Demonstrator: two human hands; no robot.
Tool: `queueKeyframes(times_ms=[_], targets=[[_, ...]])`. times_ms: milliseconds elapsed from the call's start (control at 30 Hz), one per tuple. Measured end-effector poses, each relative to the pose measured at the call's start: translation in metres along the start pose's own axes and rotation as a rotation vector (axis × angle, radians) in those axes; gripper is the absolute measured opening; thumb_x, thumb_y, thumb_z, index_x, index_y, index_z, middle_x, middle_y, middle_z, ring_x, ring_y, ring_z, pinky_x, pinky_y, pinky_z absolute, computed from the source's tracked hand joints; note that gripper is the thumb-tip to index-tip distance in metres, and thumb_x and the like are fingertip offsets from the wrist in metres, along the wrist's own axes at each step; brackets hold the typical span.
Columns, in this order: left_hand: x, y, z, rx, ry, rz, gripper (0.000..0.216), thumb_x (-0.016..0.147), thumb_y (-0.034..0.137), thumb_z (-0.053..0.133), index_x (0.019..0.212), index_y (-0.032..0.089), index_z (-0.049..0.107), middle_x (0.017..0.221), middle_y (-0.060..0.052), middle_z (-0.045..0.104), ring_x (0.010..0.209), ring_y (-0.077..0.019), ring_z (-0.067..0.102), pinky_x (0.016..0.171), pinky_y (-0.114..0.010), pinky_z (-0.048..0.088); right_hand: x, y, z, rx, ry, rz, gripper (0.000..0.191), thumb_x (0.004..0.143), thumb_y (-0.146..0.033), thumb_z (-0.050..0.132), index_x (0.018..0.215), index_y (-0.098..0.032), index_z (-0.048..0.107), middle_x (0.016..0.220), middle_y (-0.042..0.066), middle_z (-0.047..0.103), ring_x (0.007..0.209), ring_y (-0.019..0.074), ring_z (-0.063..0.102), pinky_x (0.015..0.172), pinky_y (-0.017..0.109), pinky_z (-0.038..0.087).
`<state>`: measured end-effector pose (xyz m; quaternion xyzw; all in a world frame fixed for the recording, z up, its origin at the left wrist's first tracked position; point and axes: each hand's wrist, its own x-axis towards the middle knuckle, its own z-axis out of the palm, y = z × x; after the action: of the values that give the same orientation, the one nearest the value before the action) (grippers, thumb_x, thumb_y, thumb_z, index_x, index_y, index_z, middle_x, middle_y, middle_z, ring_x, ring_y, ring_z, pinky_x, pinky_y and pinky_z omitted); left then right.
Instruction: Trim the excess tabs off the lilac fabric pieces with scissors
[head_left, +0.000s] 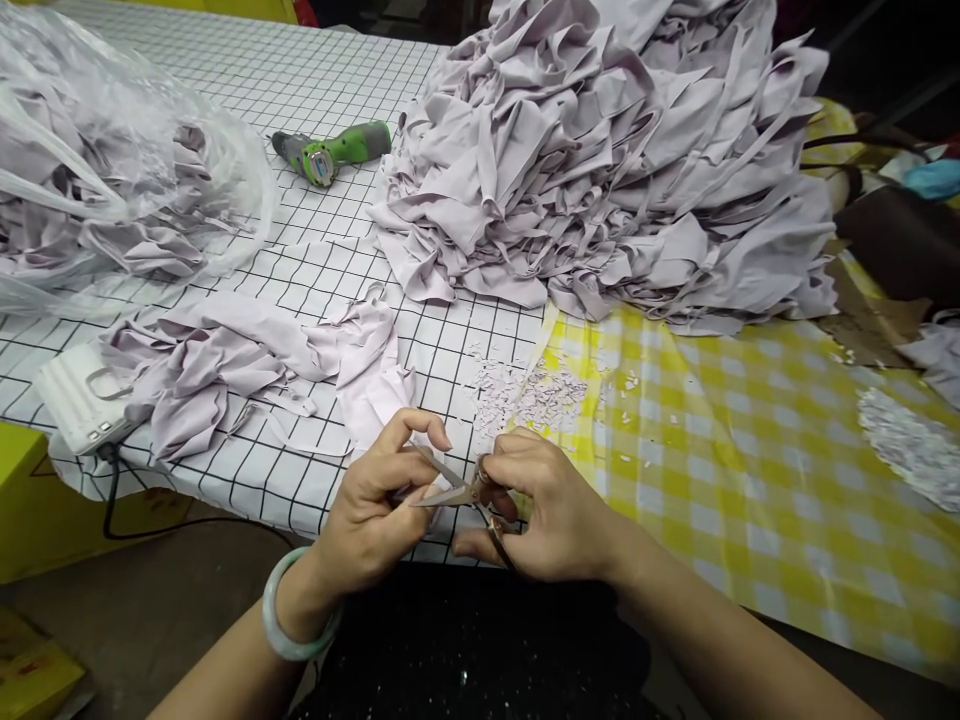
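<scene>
1. Scissors (474,491): I see blade tips pointing left, toward my left hand (379,505); long axis roughly along the table's (315,490) near edge, handles rightward.
2. Look: slim metal blades, spread in a V; brownish handles, mostly hidden by fingers.
3. Position: over the table's near edge, between both hands. My right hand (551,505) curls around the handles, fingers partly spread; blades stick out beyond it.
4. My left thumb and fingers pinch pale lilac cloth (367,365), a bit showing beside the blades.
</scene>
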<state>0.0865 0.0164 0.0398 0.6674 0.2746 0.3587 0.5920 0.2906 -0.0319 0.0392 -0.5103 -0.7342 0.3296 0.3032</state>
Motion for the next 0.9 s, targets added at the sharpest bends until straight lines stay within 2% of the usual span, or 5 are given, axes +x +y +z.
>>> queueKeyframes(times_ms=[200, 433, 633, 800, 900], targets=[[0.005, -0.001, 0.001, 0.012, -0.073, 0.043, 0.031, 0.098, 0.034, 0.058, 0.071, 0.022, 0.066, 0.06, -0.007, 0.055, 0.103, -0.0276, 0.052, 0.081, -0.042, 0.047, 0.0, 0.002, -0.004, -0.013, -0.042, 0.001, 0.052, 0.078, -0.06, 0.072, 0.056, -0.021, 0.046, 0.052, -0.004, 0.045, 0.054, 0.0123, 0.043, 0.063, 0.031, 0.033], [0.004, -0.005, 0.0, -0.055, -0.116, 0.028, 0.024, 0.099, 0.032, 0.058, 0.082, 0.022, 0.072, 0.067, -0.009, 0.064, 0.11, -0.0278, 0.052, 0.079, -0.039, 0.048, -0.003, 0.005, -0.003, 0.019, -0.03, -0.013, 0.049, 0.08, -0.055, 0.073, 0.056, -0.021, 0.046, 0.05, -0.005, 0.047, 0.052, 0.0114, 0.043, 0.063, 0.03, 0.035], [0.003, -0.006, 0.002, -0.127, -0.13, -0.033, 0.027, 0.099, 0.036, 0.06, 0.081, 0.021, 0.074, 0.07, -0.008, 0.059, 0.092, -0.0236, 0.058, 0.071, -0.036, 0.049, -0.005, 0.009, -0.005, -0.004, 0.026, -0.038, 0.049, 0.082, -0.05, 0.073, 0.055, -0.021, 0.044, 0.049, -0.006, 0.046, 0.05, 0.01, 0.041, 0.06, 0.029, 0.034], [0.007, -0.008, 0.003, -0.071, -0.14, -0.03, 0.029, 0.099, 0.039, 0.058, 0.083, 0.022, 0.075, 0.065, -0.009, 0.06, 0.109, -0.0295, 0.053, 0.081, -0.043, 0.052, -0.007, 0.011, -0.002, -0.015, 0.053, -0.032, 0.052, 0.084, -0.053, 0.073, 0.053, -0.02, 0.046, 0.048, -0.006, 0.045, 0.048, 0.0091, 0.041, 0.059, 0.028, 0.034], [0.011, -0.008, 0.007, -0.054, -0.134, -0.028, 0.025, 0.098, 0.034, 0.057, 0.083, 0.022, 0.074, 0.072, -0.009, 0.062, 0.108, -0.0283, 0.054, 0.082, -0.042, 0.054, -0.01, 0.017, 0.001, 0.023, 0.069, -0.009, 0.055, 0.085, -0.055, 0.072, 0.052, -0.02, 0.046, 0.047, -0.005, 0.045, 0.047, 0.009, 0.041, 0.057, 0.027, 0.035]])
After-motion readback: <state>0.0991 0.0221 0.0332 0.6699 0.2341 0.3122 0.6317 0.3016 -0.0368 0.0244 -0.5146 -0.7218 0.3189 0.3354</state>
